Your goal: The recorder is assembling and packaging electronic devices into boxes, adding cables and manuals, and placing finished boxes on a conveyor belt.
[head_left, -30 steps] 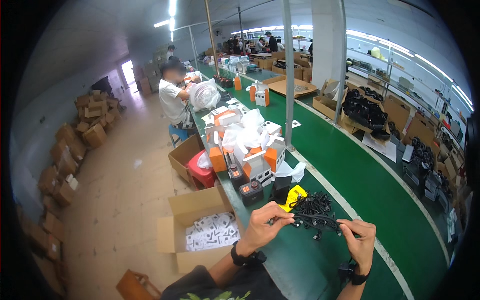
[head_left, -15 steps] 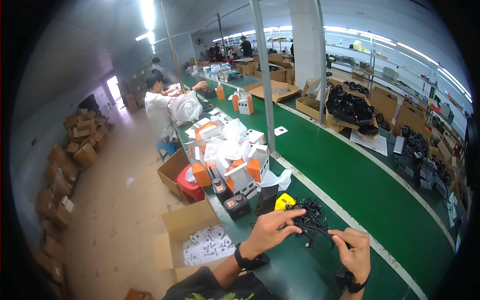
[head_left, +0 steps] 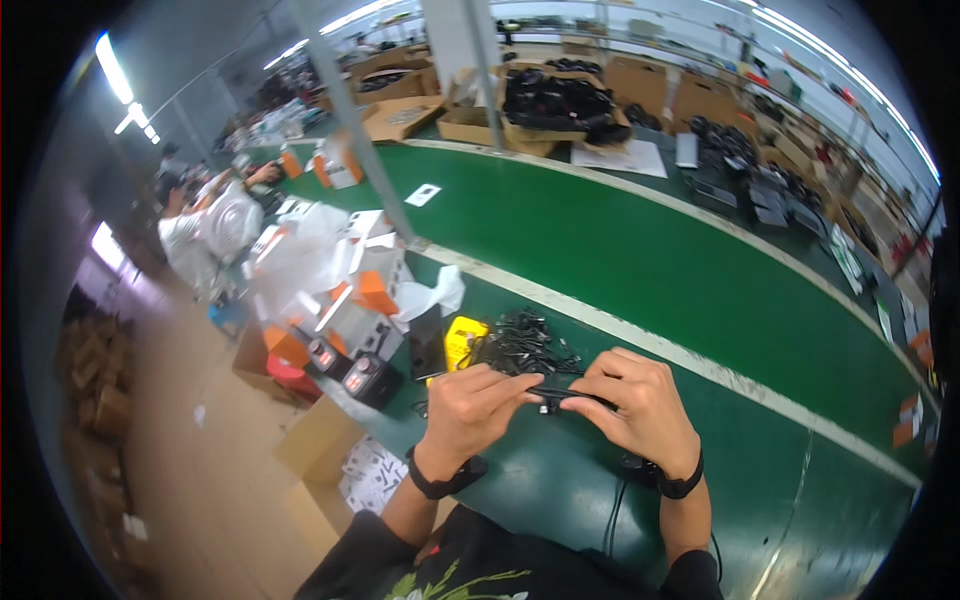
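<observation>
Two hands of mine, left hand (head_left: 470,412) and right hand (head_left: 643,415), with one black cable bundle (head_left: 556,392) between them, too closely packed to count, and two dark wristbands (head_left: 684,485), one per arm. Nearby: one cable heap (head_left: 522,342), tangled past counting, one yellow packet (head_left: 464,342), one dark slab (head_left: 427,340) and two black devices (head_left: 372,380). Elsewhere I tally one fan (head_left: 232,222), one card (head_left: 423,195) on the green belt (head_left: 580,240), one carton (head_left: 312,440) of leaflets (head_left: 374,474), and several orange-and-white boxes (head_left: 378,292), too jumbled for a figure.

Grn bench (head_left: 750,475) carries blk cables (head_left: 525,340), yel. item (head_left: 463,340).
</observation>
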Action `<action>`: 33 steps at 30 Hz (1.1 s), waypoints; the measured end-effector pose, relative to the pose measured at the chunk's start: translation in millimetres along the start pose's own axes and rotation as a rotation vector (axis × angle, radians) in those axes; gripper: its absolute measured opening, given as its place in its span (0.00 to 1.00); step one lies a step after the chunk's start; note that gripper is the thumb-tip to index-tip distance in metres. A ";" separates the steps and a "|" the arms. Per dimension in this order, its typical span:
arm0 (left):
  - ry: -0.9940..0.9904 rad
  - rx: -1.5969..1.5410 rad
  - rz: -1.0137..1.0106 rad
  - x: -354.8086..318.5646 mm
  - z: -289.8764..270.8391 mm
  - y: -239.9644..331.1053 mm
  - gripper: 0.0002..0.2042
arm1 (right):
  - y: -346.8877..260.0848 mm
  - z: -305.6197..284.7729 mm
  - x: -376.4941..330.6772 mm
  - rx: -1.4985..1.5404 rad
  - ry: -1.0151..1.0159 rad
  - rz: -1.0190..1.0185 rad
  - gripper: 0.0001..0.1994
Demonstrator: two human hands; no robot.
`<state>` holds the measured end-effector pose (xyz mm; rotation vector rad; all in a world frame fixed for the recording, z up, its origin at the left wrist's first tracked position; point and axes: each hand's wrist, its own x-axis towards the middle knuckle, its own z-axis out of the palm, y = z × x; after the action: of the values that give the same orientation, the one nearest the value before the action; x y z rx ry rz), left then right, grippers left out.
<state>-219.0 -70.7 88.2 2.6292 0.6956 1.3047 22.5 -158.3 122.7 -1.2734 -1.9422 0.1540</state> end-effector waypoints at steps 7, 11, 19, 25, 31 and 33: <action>0.064 -0.098 -0.012 25.0 19.7 16.9 0.12 | 11.8 -12.8 -10.3 0.233 0.243 0.158 0.02; 0.110 -0.165 -0.020 35.5 27.5 5.9 0.07 | 36.6 -44.4 -31.4 0.273 0.589 0.372 0.06; -0.029 -0.552 -0.354 46.2 50.5 -10.2 0.11 | 44.1 -87.7 -43.1 0.980 0.542 0.390 0.18; -0.191 -1.039 -0.486 83.4 65.1 -14.6 0.14 | 40.7 -88.0 -75.2 1.466 0.457 -0.239 0.19; -0.145 -1.080 -0.424 97.6 53.6 -7.3 0.10 | 29.8 -96.5 -79.2 0.869 0.630 0.062 0.24; -0.129 -1.088 -0.371 107.8 54.9 -9.3 0.08 | 31.8 -96.4 -82.1 0.762 0.634 0.120 0.24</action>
<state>-123.1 -8.5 129.2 1.5890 0.2783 0.9683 124.7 -239.3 127.7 -0.7814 -1.0905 0.4428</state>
